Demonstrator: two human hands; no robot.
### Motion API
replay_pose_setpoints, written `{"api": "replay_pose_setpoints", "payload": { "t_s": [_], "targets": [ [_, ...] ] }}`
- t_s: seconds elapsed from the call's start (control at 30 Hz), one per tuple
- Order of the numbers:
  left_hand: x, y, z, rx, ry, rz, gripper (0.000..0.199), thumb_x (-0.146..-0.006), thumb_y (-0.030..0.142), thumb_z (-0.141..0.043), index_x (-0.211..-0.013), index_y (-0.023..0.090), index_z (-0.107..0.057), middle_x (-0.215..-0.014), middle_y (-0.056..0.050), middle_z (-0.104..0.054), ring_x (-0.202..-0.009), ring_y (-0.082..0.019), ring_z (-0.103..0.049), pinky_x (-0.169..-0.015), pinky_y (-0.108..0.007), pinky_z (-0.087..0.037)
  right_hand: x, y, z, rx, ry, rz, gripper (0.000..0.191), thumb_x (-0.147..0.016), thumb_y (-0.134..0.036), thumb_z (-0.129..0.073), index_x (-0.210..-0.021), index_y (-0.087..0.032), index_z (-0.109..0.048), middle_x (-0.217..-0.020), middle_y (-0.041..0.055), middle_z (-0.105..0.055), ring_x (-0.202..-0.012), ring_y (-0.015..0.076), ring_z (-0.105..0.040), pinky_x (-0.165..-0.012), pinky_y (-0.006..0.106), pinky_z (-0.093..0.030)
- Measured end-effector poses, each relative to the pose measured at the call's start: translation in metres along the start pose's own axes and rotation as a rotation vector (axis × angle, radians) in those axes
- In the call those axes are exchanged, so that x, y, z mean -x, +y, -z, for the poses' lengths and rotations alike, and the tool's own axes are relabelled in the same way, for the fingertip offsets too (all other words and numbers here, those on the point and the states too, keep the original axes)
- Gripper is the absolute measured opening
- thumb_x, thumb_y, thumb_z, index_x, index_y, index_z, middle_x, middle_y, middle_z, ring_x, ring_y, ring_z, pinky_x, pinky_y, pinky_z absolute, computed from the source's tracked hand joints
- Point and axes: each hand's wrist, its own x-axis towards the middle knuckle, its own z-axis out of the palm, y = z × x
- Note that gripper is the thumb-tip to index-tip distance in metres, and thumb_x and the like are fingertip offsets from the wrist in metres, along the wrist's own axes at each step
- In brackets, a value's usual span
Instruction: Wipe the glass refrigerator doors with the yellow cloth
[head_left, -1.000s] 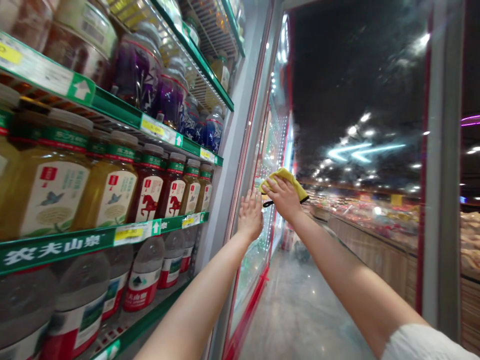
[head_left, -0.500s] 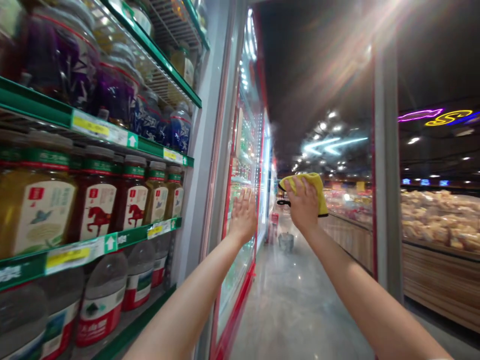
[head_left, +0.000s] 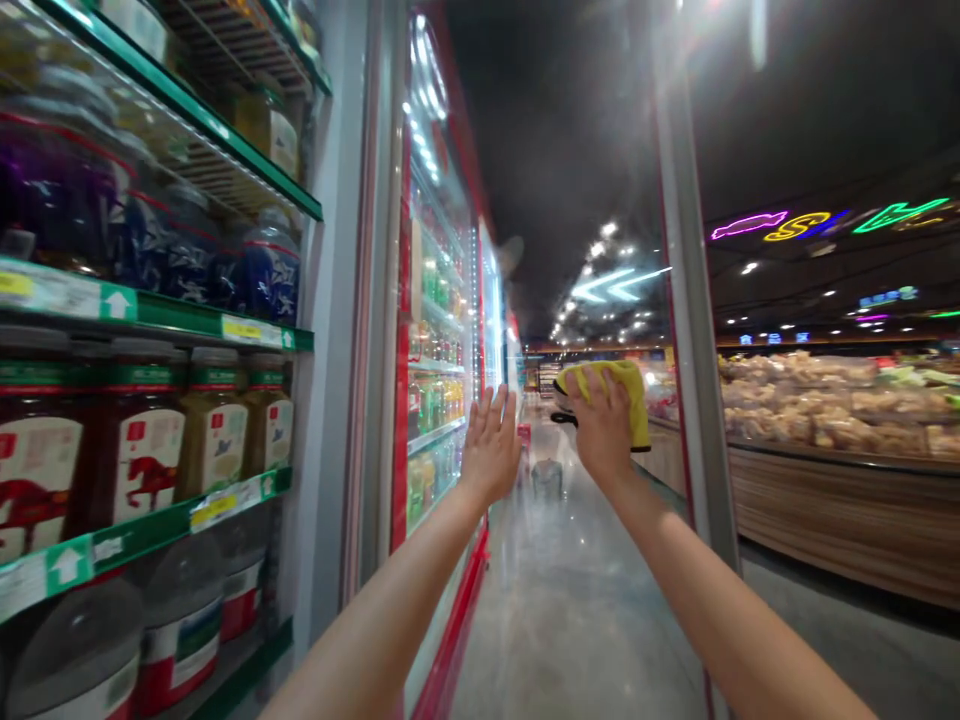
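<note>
My right hand presses a yellow cloth with dark edging against what looks like a glass door pane. A black loop hangs from the cloth's left side. My left hand is to the left of it, open, with its fingers straight and pointing up. It holds nothing and seems to rest flat on the same pane. The door's metal frame runs upright to the right of both hands. Whether the left palm touches the glass fully is hidden by the back of the hand.
Close on my left, a cooler shelf carries several bottled drinks. Beyond the pane stands a lit, red-framed fridge. A grey bucket is on the shiny aisle floor. At right is a wood-sided counter heaped with produce.
My view has turned to the right, so shelf and door frame sit further left. Both hands stay near the pane, the cloth still under my right hand. My left fingers look more upright.
</note>
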Motion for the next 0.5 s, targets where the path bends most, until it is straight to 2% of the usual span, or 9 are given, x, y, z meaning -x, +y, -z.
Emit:
{"api": "replay_pose_setpoints", "payload": {
  "t_s": [0.07,0.17,0.2,0.27,0.37,0.43,0.5],
  "targets": [
    [-0.002,0.010,-0.008,0.001,0.033,-0.010,0.075,-0.099,0.024,-0.045,-0.164,0.019,-0.008,-0.170,-0.013,-0.023,-0.159,-0.027,-0.006,-0.129,-0.054,-0.019,0.000,0.001,0.001,-0.010,-0.043,0.064,0.052,-0.096,-0.009,-0.045,-0.144,-0.024,-0.057,-0.153,0.0093,-0.053,-0.147,0.0339,-0.035,-0.116,0.057,-0.037],
    [-0.003,0.019,-0.019,-0.015,0.121,0.024,0.073,-0.102,0.026,-0.042,-0.164,0.021,-0.006,-0.170,-0.014,-0.023,-0.159,-0.027,-0.010,-0.128,-0.055,-0.021,-0.013,0.012,0.003,-0.041,-0.126,0.183,0.050,-0.097,-0.011,-0.049,-0.143,-0.028,-0.057,-0.156,0.0034,-0.051,-0.148,0.0299,-0.035,-0.120,0.051,-0.033],
    [-0.004,0.021,-0.022,-0.024,0.148,0.037,0.072,-0.102,0.027,-0.042,-0.164,0.021,-0.005,-0.170,-0.013,-0.023,-0.159,-0.027,-0.012,-0.128,-0.055,-0.021,-0.017,0.019,0.004,-0.039,-0.135,0.174,0.050,-0.097,-0.011,-0.049,-0.144,-0.028,-0.057,-0.156,0.0034,-0.051,-0.148,0.0296,-0.035,-0.121,0.051,-0.032],
    [-0.005,0.021,-0.028,-0.041,0.189,0.047,0.073,-0.102,0.028,-0.042,-0.165,0.022,-0.004,-0.169,-0.013,-0.025,-0.158,-0.027,-0.015,-0.128,-0.054,-0.021,-0.016,0.035,0.007,-0.014,-0.120,0.067,0.053,-0.097,-0.010,-0.047,-0.147,-0.028,-0.054,-0.157,0.0061,-0.050,-0.149,0.0312,-0.035,-0.120,0.054,-0.032],
    [-0.007,0.020,-0.032,-0.063,0.228,0.029,0.073,-0.102,0.028,-0.044,-0.165,0.022,-0.007,-0.169,-0.011,-0.027,-0.158,-0.026,-0.018,-0.129,-0.051,-0.019,0.002,0.052,0.010,-0.001,-0.110,-0.087,0.059,-0.095,-0.008,-0.046,-0.152,-0.024,-0.047,-0.158,0.0139,-0.046,-0.151,0.0368,-0.030,-0.118,0.062,-0.032],
    [-0.008,0.019,-0.033,-0.072,0.232,0.018,0.073,-0.102,0.029,-0.045,-0.165,0.023,-0.010,-0.169,-0.011,-0.027,-0.158,-0.026,-0.018,-0.129,-0.050,-0.017,0.012,0.059,0.011,-0.018,-0.144,-0.072,0.062,-0.094,-0.008,-0.048,-0.154,-0.023,-0.045,-0.159,0.0159,-0.044,-0.152,0.0380,-0.027,-0.119,0.063,-0.031],
    [-0.010,0.018,-0.034,-0.073,0.221,0.019,0.072,-0.102,0.031,-0.046,-0.164,0.023,-0.013,-0.169,-0.010,-0.027,-0.157,-0.025,-0.019,-0.129,-0.049,-0.017,0.014,0.067,0.011,-0.032,-0.174,-0.008,0.062,-0.093,-0.007,-0.048,-0.153,-0.026,-0.047,-0.159,0.0135,-0.045,-0.153,0.0366,-0.028,-0.121,0.062,-0.030]
  ]
}}
